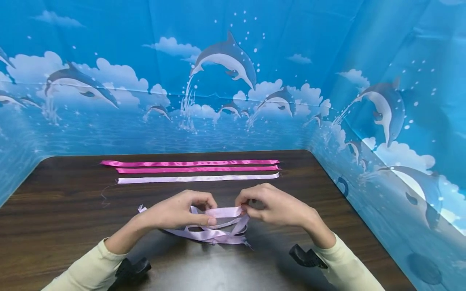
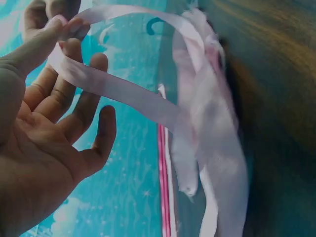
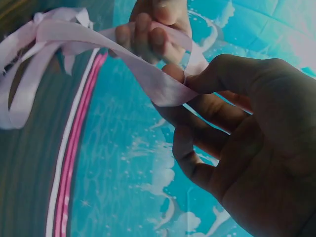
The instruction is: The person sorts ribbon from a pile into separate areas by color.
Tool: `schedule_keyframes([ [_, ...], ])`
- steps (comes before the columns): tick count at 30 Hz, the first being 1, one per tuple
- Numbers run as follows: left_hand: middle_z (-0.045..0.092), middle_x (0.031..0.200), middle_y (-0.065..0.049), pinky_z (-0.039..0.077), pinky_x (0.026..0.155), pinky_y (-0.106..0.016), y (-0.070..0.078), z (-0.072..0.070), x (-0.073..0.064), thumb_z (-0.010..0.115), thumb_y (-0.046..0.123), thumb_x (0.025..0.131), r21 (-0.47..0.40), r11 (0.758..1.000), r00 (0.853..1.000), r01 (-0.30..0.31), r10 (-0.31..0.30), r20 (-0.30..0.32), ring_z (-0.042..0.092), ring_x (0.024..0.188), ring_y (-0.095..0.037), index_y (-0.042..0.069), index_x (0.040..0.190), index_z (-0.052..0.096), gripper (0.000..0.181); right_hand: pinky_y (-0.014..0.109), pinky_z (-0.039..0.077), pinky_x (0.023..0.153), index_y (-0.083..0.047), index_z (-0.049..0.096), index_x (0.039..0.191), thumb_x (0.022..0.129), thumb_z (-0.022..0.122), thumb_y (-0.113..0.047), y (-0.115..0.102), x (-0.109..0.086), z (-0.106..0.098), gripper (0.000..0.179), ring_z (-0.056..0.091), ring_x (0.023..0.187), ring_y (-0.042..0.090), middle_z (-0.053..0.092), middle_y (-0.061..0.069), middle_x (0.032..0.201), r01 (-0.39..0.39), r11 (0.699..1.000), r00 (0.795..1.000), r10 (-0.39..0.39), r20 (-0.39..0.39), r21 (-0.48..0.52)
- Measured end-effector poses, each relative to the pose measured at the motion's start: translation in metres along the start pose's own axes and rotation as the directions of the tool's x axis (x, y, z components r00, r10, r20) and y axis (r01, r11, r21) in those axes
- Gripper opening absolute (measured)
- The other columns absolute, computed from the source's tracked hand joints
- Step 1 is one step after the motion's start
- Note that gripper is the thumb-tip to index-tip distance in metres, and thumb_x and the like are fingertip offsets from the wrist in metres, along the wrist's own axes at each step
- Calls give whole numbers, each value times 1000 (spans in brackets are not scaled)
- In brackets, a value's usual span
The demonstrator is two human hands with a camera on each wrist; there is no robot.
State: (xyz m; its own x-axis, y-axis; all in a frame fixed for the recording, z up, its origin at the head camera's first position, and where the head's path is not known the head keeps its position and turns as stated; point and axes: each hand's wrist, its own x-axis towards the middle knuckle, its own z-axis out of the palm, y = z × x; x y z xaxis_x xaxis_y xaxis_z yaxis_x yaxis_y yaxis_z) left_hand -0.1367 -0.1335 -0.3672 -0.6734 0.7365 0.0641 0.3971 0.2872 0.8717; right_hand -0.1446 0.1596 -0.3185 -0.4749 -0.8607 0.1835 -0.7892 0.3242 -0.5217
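Note:
A pale lilac satin ribbon [image 1: 227, 212] is stretched between both hands, just above the table. My left hand [image 1: 174, 211] pinches it between thumb and forefinger; in the left wrist view the other fingers are spread and loosely bent. On the other side, my right hand [image 1: 274, 205] pinches the ribbon near a fold, and the right wrist view shows its thumb [image 3: 210, 79] pressed on it. Below the hands lies a loose heap of lilac ribbon [image 1: 214, 235] with frayed ends. Part of this heap is hidden behind the left hand.
Behind the hands, two bright pink ribbons [image 1: 196, 163] and one pale lilac ribbon [image 1: 196, 178] lie straight and side by side on the dark wooden table [image 1: 58, 226]. A loose thread lies at their left. A blue dolphin-print sheet [image 1: 218, 133] surrounds the table's back and sides.

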Motion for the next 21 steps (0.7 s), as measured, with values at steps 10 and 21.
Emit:
schedule_keyframes([
  [10,65,88,-3,49,67,-34,11,-29,-22,66,28,102,58,998,990,5,4,-142,59,79,-22,21,106,69,9,32,53,73,-15,69,111,92,64,9,-1,-12,-17,32,60,84,8,65,-10,95,-82,996,996,81,-35,-22],
  [21,63,85,-5,48,62,-34,12,-60,-66,70,19,99,86,996,965,13,10,-261,57,74,-22,21,103,68,4,30,55,69,-10,69,112,89,61,16,1,-25,-35,35,64,81,10,67,-7,91,-129,991,988,130,-84,17],
])
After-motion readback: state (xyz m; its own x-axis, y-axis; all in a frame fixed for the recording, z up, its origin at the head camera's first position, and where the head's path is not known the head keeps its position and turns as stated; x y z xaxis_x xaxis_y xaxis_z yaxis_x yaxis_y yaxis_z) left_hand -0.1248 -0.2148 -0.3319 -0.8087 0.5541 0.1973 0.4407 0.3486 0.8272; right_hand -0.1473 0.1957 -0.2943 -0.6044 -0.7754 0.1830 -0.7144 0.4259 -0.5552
